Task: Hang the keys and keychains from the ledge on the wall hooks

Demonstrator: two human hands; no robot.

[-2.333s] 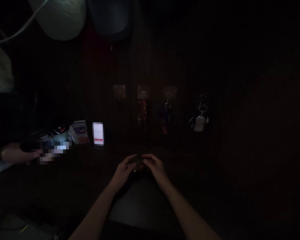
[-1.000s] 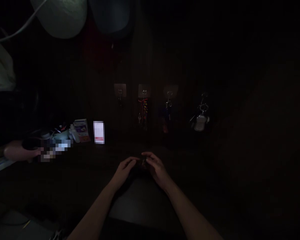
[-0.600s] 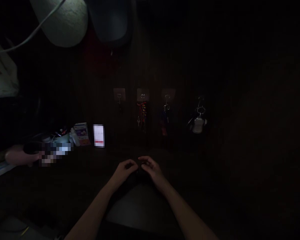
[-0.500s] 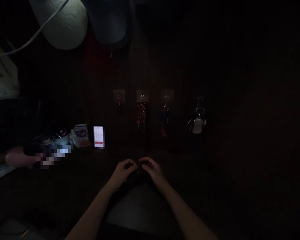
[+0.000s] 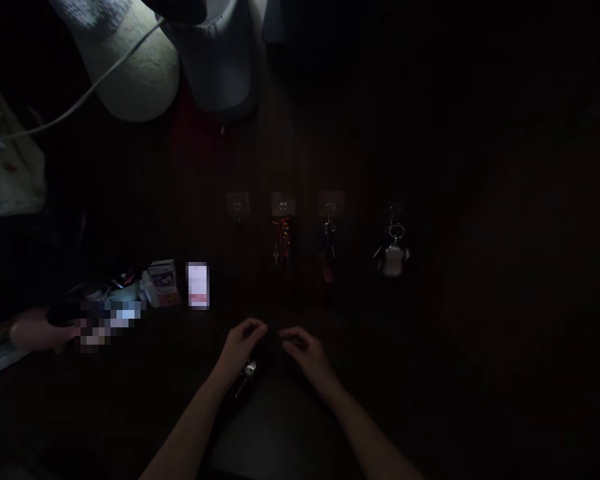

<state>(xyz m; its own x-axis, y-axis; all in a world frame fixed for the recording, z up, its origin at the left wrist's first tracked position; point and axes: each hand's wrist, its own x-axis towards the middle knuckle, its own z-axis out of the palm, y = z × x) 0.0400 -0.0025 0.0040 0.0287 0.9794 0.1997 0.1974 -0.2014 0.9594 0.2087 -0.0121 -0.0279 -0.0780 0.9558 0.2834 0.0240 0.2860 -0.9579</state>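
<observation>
In the dim head view, my left hand is closed in a pinch at the lower centre, thumb against the fingers. Facing it, my right hand has its fingers curled in towards the thumb. A dark item, too dark to make out, appears to lie between the fingertips of both hands. Just below my left hand shows a shiny round metal piece with a thin glinting part running down from it. Whether these belong to the dark item I cannot tell. A pale grey surface lies between my forearms.
Key bunches and a beaded cord hang from wall hooks ahead. At left stand a lit, blurred screen, a small box and a pink object. Caps and a white cable hang above.
The view has tilted up slightly, so the wall things sit lower. The shiny round metal piece now shows below my left hand, where only small glints showed before. My hands stay close together.
</observation>
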